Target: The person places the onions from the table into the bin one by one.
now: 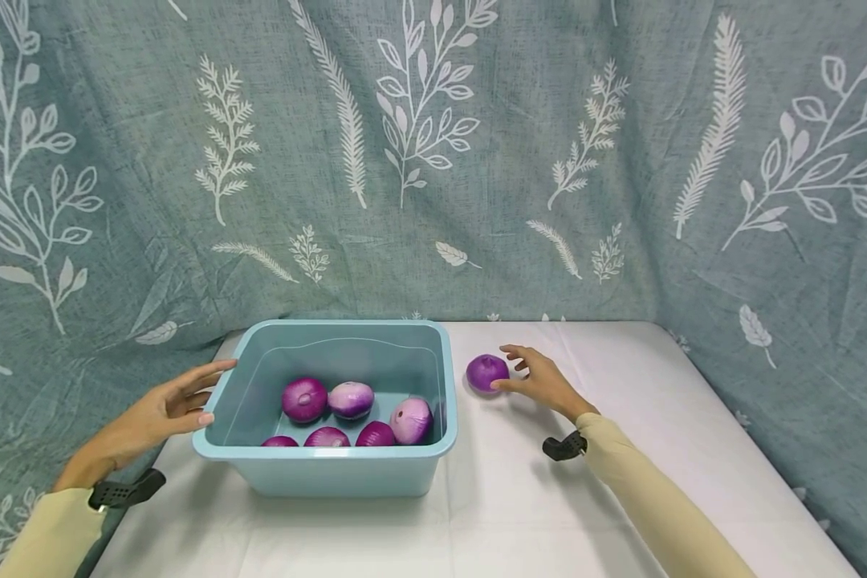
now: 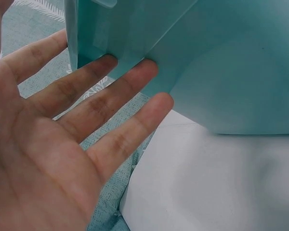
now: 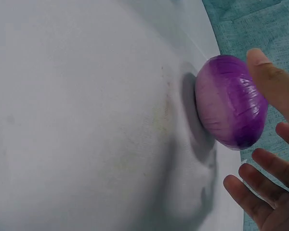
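A purple onion (image 1: 487,373) lies on the white table to the right of a light blue plastic bin (image 1: 332,471). My right hand (image 1: 539,380) is beside that onion, thumb and fingers spread around its right side, holding nothing. In the right wrist view the onion (image 3: 230,102) shows a glossy purple skin with a paler band, near the thumb. At the bin's left end, my left hand (image 1: 164,411) has its fingers extended by the rim. The left wrist view shows straight fingertips against the bin's outer wall (image 2: 231,72). Several onions sit inside, among them a dark one (image 1: 304,400) and a paler one (image 1: 351,399).
A white cloth (image 1: 621,482) covers the table. Behind and at both sides hangs a grey-green curtain (image 1: 491,265) with white leaf prints. The bin's front wall partly hides the nearest onions. Black bands (image 1: 565,446) are on both wrists.
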Demonstrator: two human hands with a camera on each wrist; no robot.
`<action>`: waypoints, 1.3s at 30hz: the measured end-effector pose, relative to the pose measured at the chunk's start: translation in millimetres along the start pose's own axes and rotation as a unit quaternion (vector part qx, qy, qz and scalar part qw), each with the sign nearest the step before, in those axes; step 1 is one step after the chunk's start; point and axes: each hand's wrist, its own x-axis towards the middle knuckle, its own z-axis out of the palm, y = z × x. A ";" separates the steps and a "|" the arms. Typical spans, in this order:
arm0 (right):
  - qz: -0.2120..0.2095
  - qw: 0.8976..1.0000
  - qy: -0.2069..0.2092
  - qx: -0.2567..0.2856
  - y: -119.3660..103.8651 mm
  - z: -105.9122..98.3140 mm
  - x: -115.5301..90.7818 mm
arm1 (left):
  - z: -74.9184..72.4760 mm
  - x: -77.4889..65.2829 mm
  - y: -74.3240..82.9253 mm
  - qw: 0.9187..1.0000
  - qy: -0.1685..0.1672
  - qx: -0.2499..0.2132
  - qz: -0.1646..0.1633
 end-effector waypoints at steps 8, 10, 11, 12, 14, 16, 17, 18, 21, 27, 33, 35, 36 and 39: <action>0.009 1.000 -0.005 0.005 4.0 6.2 -0.9 | -0.2 -0.8 0.7 1.000 -0.010 -0.001 0.005; 0.005 1.000 -0.004 0.005 6.8 7.3 -0.8 | 0.1 -1.3 0.9 1.000 -0.008 0.001 0.006; 0.004 1.000 -0.004 0.006 8.3 8.0 -0.6 | 0.2 -1.4 1.1 1.000 -0.007 0.001 0.007; 0.002 1.000 -0.003 0.007 9.7 8.7 -0.5 | 0.1 -1.4 1.0 1.000 -0.007 0.002 0.007; 0.002 1.000 -0.002 0.012 10.8 10.3 0.0 | -0.1 -1.6 1.0 1.000 -0.007 0.002 0.007; 0.003 1.000 -0.001 0.017 10.9 11.9 0.9 | -0.2 -1.6 0.5 1.000 -0.010 0.000 0.009; 0.003 1.000 0.000 0.018 11.2 12.8 1.3 | -0.3 -1.7 0.2 1.000 -0.012 -0.001 0.010; 0.003 1.000 0.000 0.018 10.8 13.5 1.6 | -0.1 -1.7 -0.2 1.000 -0.013 -0.003 0.010; 0.001 1.000 0.002 0.019 10.4 15.6 2.2 | 0.8 -1.8 -1.1 1.000 -0.014 -0.009 0.009; 0.011 0.999 0.001 0.033 9.6 17.3 2.0 | 0.7 -0.6 -0.2 1.000 -0.012 -0.004 0.007; 0.018 0.999 0.001 0.036 8.8 17.2 2.6 | 0.5 0.2 0.7 1.000 -0.003 -0.004 0.004; 0.019 0.999 0.004 0.035 9.2 17.5 3.1 | 0.3 0.2 0.6 1.000 -0.001 -0.004 0.003; 0.018 0.999 0.005 0.033 9.4 17.6 3.3 | 0.2 0.2 0.6 1.000 0.000 -0.004 0.003; 0.016 0.999 0.006 0.028 9.8 17.9 3.6 | -0.4 0.5 0.8 1.000 -0.002 -0.003 0.006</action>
